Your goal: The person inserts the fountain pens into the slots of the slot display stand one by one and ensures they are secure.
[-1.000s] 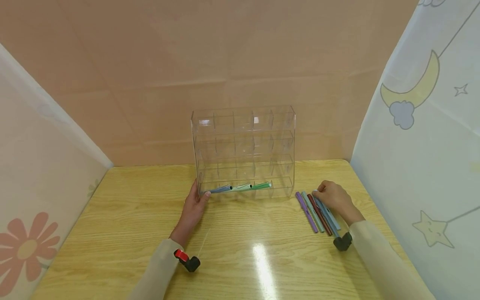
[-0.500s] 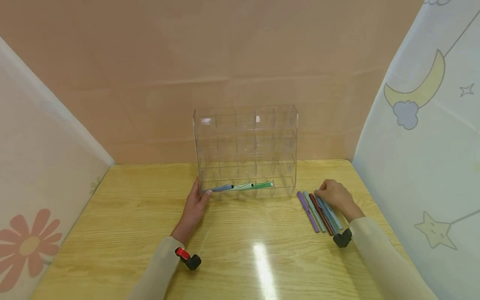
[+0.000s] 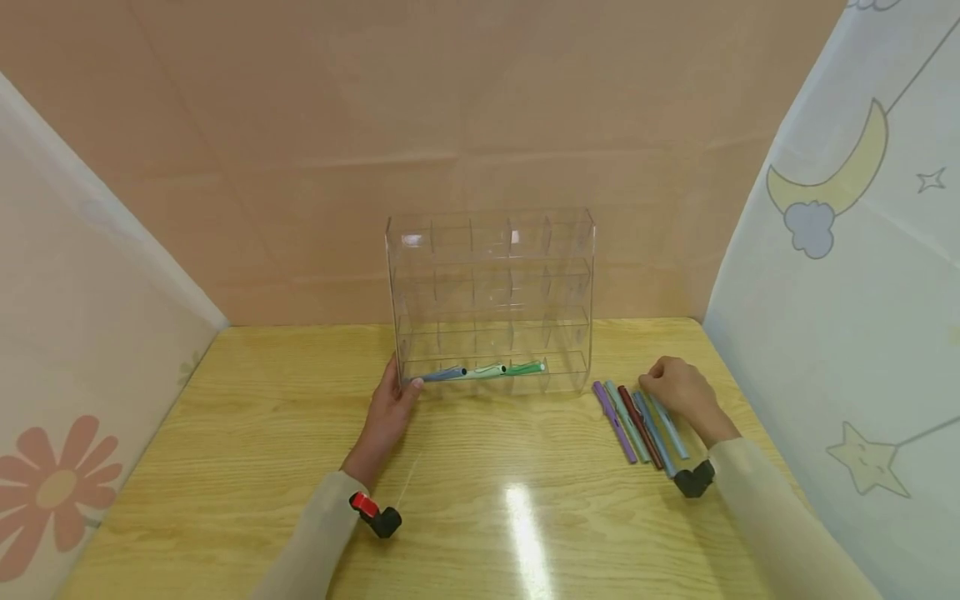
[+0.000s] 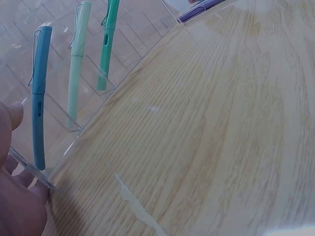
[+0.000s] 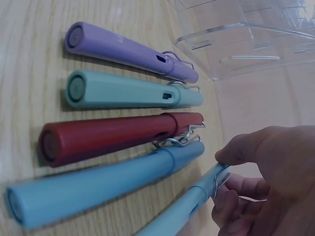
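Note:
A clear acrylic rack (image 3: 390, 283) with several compartments stands upright on the table. My left hand (image 3: 387, 417) grips its lower left corner, thumb in front and fingers behind the side panel. In its bottom row lie a blue pen (image 4: 41, 93), a pale green pen (image 4: 76, 64) and a green pen (image 4: 107, 46). My right hand (image 3: 684, 392) pinches the cap end of a light blue pen (image 5: 182, 209), thumb on one side and fingers on the other. Beside it lie a blue pen (image 5: 106, 184), a dark red pen (image 5: 113, 137), a mint pen (image 5: 128, 91) and a purple pen (image 5: 123, 53).
The wooden table (image 3: 480, 500) carries the rack near its back edge, with the pen row to the right. A peach backdrop (image 3: 300, 167) rises behind, and printed white panels (image 3: 847, 333) close in both sides. Dark wrist cameras (image 3: 693, 479) sit at the sleeves.
My right hand has left the blue pen's cap and shifted slightly right to the light blue pen at the row's end. My left hand keeps its place on the rack.

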The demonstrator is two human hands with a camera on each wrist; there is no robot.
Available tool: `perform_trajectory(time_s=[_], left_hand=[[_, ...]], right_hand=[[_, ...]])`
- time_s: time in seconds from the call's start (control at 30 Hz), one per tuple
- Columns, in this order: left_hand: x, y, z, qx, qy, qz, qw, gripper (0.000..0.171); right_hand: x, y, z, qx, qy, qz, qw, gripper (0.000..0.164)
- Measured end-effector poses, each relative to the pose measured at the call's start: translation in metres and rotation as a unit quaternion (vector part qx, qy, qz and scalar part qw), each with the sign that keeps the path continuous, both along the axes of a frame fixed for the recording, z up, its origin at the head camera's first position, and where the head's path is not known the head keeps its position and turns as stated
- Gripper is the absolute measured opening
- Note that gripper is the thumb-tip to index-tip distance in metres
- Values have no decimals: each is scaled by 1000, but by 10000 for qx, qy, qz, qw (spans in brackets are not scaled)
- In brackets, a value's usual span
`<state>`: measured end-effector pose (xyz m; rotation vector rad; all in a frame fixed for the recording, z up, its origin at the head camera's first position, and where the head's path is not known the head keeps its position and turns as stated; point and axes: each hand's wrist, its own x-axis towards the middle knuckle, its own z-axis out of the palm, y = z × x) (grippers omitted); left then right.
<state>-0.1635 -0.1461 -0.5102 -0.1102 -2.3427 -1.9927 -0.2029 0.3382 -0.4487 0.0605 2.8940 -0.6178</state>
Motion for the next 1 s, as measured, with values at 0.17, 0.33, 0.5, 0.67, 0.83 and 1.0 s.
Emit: perform_trajectory(time_s=[0.17, 0.33, 0.5, 0.67, 0.83, 1.0], left_hand=[[1, 0, -1, 3, 14, 20, 10000, 76], [1, 1, 0, -4, 26, -3, 10000, 75], [1, 1, 0, -14, -16, 14, 10000, 76], [1, 1, 0, -31, -78, -12, 10000, 76], [1, 0, -1, -41, -89, 15, 10000, 75], [1, 0, -1, -67, -41, 6, 10000, 75]], right_hand=[[4, 2, 4, -22, 57, -40, 10000, 37], [9, 4, 7, -60, 192, -90, 9998, 37], [12, 4, 10, -175, 227, -50, 9996, 37], [15, 6, 13, -228, 288, -23, 9993, 38], [16, 4, 18, -227, 446, 11, 9987, 38], [17, 1, 24, -156, 537, 69, 9984, 39]])
